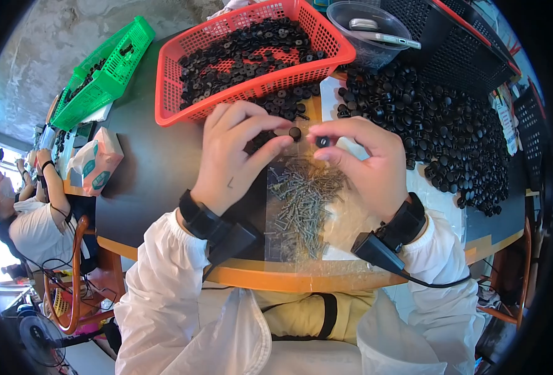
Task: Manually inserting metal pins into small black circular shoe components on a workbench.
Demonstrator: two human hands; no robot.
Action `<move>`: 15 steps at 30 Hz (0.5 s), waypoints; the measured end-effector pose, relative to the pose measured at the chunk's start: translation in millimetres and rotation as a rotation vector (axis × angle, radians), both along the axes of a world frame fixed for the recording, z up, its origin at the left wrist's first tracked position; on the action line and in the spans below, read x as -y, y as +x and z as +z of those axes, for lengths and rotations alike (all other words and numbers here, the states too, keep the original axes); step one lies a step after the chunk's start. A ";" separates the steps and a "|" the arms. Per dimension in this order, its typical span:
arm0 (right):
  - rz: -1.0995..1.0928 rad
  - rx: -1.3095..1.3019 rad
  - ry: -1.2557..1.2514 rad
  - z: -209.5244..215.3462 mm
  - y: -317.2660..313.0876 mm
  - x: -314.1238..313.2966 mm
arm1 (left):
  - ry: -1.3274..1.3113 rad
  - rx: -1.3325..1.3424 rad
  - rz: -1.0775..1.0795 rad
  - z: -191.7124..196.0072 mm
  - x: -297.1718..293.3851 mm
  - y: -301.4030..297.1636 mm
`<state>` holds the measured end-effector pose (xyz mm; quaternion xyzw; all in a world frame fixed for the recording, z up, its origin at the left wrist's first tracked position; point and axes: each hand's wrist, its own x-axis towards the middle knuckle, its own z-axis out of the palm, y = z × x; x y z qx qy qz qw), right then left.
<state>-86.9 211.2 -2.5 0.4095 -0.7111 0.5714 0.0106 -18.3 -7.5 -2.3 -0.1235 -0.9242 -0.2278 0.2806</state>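
Note:
Over the middle of the table, my left hand [234, 147] pinches a small round black knob [295, 134] between thumb and forefinger. Close beside it on the right, my right hand [367, 150] grips a small black cylindrical part [322, 142] with a lighter spot on its end. The two parts are apart, with a narrow gap between them. Below my hands lies a loose pile of grey metal screws [308, 203] on clear plastic. Several black disc-shaped parts [283, 100] lie just beyond my left fingers, partly hidden by that hand.
A red basket [251, 90] holding many black discs stands at the far side. A large heap of black knobs [426, 119] covers the right. Behind are a clear tub [376, 47] and black crates [458, 47]. At left are a tissue pack [104, 162], a green basket [111, 75] and another person [42, 228].

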 end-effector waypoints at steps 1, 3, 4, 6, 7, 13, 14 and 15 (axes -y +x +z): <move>0.001 0.001 -0.001 0.1 1.0 1.7 | -0.001 0.001 0.001 -2.3 1.2 -3.0; 0.002 0.412 -0.179 1.3 3.5 6.4 | -0.042 -0.032 0.032 -8.2 0.9 -9.2; 0.005 0.412 -0.180 -0.1 3.1 7.3 | -0.065 -0.013 0.038 -9.2 -0.7 -11.4; 0.024 0.412 -0.222 -6.7 -0.8 7.7 | -0.143 0.008 0.018 -10.1 -3.5 -13.5; 0.035 0.412 -0.243 -7.7 -2.0 7.2 | -0.220 0.029 -0.005 -10.4 -4.4 -14.1; -0.010 0.348 -0.176 -4.6 0.9 5.9 | 0.253 0.150 -0.058 -9.1 -9.1 -7.2; -0.020 0.347 -0.179 -5.5 0.4 5.3 | 0.608 0.216 -0.081 -11.0 -13.1 -3.7; -0.004 0.356 -0.184 -6.5 0.1 5.4 | 0.603 0.220 -0.090 -7.8 -15.9 0.9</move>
